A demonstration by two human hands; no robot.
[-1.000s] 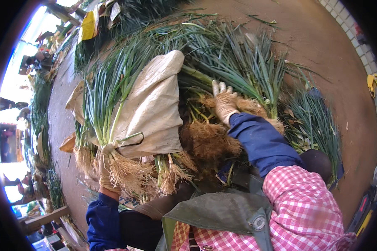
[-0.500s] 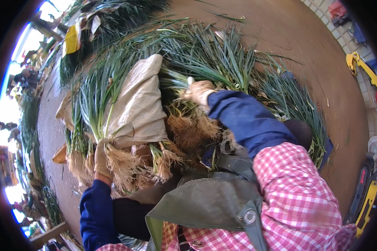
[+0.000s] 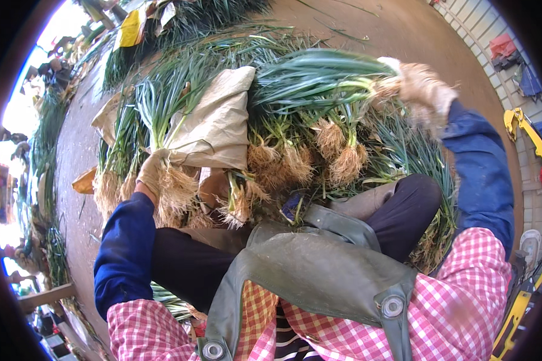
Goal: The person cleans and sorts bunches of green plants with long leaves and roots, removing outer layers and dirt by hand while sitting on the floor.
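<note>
While my left fingers (image 3: 154, 166) close round the stems of a rooted bunch (image 3: 158, 123) beside the beige sack (image 3: 214, 123), my right fingers (image 3: 412, 79), blurred, grip a bunch of onion-like greens (image 3: 322, 81) at its root end: long blue-green leaves, pale stems, tan fibrous roots. Half a second ago they were nearer the sack; now they're out to my right, the bunch stretched over other rooted plants (image 3: 347, 155). Its long axis runs sideways, leaf tips pointing left.
</note>
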